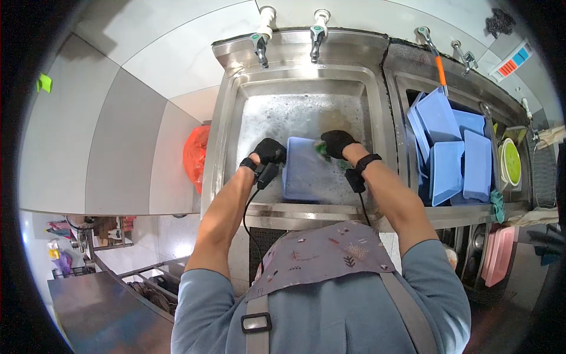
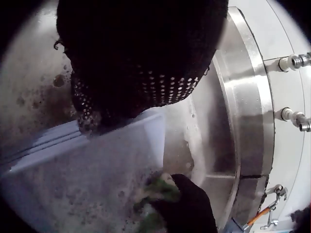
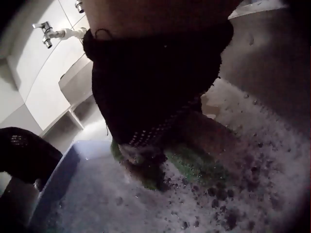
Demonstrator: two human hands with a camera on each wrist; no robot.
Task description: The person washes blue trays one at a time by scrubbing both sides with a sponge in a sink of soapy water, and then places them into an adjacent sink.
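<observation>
Sink (image 1: 219, 147) takes up the upper middle of my head view, with soapy water (image 1: 283, 109) giving sideways and upward room before its walls, but little below, where the blue tray (image 1: 303, 174) lies near the front edge. I see the left hand (image 1: 270, 151) gripping the tray's left rim near its upper corner, likely to steady it, while the right hand (image 1: 339, 143), by its upper right, grips a green scrubber (image 1: 321, 148), apparently keeping it against the surface.
</observation>
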